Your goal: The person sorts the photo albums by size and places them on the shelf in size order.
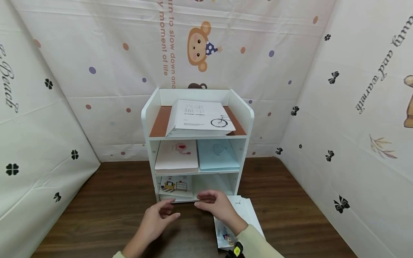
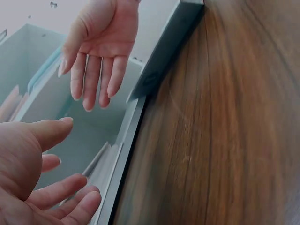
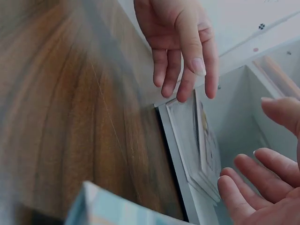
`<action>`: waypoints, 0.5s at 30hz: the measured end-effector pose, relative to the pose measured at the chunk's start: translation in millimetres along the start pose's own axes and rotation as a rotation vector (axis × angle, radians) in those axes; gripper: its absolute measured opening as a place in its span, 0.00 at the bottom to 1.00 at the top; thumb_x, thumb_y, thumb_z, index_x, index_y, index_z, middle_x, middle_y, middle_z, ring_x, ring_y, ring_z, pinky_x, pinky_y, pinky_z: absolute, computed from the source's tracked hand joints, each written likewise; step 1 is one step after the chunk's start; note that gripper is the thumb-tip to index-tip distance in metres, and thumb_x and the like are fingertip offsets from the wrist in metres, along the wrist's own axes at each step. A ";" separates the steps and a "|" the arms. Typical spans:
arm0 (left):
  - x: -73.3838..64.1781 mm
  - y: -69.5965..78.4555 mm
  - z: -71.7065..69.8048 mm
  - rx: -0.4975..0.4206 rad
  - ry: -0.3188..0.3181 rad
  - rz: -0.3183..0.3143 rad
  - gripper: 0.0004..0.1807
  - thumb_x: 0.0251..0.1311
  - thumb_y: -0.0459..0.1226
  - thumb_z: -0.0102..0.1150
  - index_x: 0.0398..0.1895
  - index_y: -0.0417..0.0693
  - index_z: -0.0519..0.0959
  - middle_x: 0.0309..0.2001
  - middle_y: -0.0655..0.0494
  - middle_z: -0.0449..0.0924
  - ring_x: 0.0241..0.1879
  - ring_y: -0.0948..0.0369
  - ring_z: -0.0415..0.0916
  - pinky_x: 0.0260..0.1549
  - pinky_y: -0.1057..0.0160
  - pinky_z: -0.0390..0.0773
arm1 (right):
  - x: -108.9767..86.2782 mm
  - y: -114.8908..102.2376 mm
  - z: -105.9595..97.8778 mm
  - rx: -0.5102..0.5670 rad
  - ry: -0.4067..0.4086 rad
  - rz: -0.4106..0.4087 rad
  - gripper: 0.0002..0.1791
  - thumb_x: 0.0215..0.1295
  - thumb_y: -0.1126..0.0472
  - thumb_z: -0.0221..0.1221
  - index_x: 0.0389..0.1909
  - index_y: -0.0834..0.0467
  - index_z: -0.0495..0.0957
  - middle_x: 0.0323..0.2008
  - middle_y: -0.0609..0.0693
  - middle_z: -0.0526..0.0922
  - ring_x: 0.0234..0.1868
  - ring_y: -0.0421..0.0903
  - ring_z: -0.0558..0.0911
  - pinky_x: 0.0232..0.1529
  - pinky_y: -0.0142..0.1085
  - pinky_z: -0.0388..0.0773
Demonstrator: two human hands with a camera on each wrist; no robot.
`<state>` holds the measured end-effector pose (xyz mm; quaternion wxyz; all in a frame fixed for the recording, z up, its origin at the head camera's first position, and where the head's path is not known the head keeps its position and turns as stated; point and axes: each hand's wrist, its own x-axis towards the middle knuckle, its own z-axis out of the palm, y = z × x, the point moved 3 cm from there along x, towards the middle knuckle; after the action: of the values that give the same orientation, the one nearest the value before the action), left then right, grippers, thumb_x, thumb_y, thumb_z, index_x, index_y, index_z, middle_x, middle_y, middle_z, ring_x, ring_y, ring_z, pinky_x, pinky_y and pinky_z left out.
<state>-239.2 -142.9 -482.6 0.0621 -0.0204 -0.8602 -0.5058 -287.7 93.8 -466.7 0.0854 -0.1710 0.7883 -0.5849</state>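
Note:
Both hands hover at the front of a white three-tier desk shelf [image 1: 149, 157], holding nothing. My left hand [image 1: 154, 219] is near the bottom tier's left side, its fingers loosely bent. Thumb and fingers stand apart on my right hand [image 1: 219, 207], which is before the bottom tier's right side. In the left wrist view the palms of the left hand [image 2: 21, 161] and right hand [image 2: 108, 28] show nothing between them. A small stack of books with a yellow vehicle on the cover [image 1: 175, 187] lies in the bottom tier's left half.
A white book stack [image 1: 251, 211] lies on the brown wooden table [image 1: 106, 211], partly behind the right forearm. The middle tier holds pink notebooks [image 1: 175, 159] and blue notebooks [image 1: 217, 159]. Thick white books [image 1: 200, 116] lie on top. Printed cloth [image 1: 113, 118] surrounds the table.

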 end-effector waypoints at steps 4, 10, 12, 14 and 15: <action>-5.2 5.1 3.6 -0.056 -0.022 0.013 0.30 0.56 0.42 0.77 0.62 0.46 0.81 0.47 0.47 0.87 0.46 0.51 0.84 0.43 0.64 0.86 | -15.0 -0.3 -7.1 0.069 -0.014 0.013 0.26 0.64 0.53 0.71 0.59 0.63 0.81 0.57 0.60 0.85 0.58 0.57 0.84 0.53 0.34 0.85; -12.2 8.1 12.8 -0.176 -0.091 0.029 0.32 0.58 0.43 0.75 0.65 0.45 0.77 0.51 0.43 0.85 0.50 0.48 0.84 0.46 0.67 0.85 | -34.5 2.4 -22.1 0.124 -0.027 -0.007 0.28 0.65 0.56 0.70 0.61 0.66 0.78 0.59 0.61 0.83 0.63 0.65 0.79 0.56 0.31 0.83; -14.3 8.5 16.6 -0.214 -0.118 0.028 0.32 0.59 0.44 0.74 0.66 0.45 0.77 0.52 0.42 0.84 0.49 0.49 0.84 0.46 0.69 0.84 | -39.7 3.7 -27.8 0.120 -0.019 -0.014 0.27 0.65 0.58 0.70 0.61 0.66 0.78 0.59 0.62 0.83 0.63 0.65 0.79 0.57 0.30 0.82; -16.2 9.3 20.6 -0.247 -0.146 0.029 0.31 0.61 0.43 0.73 0.66 0.44 0.76 0.52 0.41 0.84 0.48 0.52 0.84 0.45 0.70 0.84 | -44.7 5.5 -33.8 0.115 -0.001 -0.015 0.26 0.65 0.60 0.70 0.60 0.66 0.78 0.59 0.64 0.82 0.63 0.64 0.79 0.57 0.29 0.82; -16.8 9.6 22.4 -0.257 -0.161 0.030 0.31 0.61 0.43 0.72 0.67 0.44 0.76 0.53 0.41 0.83 0.48 0.55 0.84 0.45 0.70 0.84 | -47.1 6.3 -36.7 0.113 0.008 -0.016 0.25 0.65 0.61 0.70 0.60 0.67 0.78 0.59 0.65 0.82 0.63 0.64 0.80 0.57 0.29 0.82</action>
<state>-223.5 -118.2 -487.2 -0.0026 -0.0815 -0.7900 -0.6076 -257.4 145.6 -464.7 0.0872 -0.1697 0.7529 -0.6299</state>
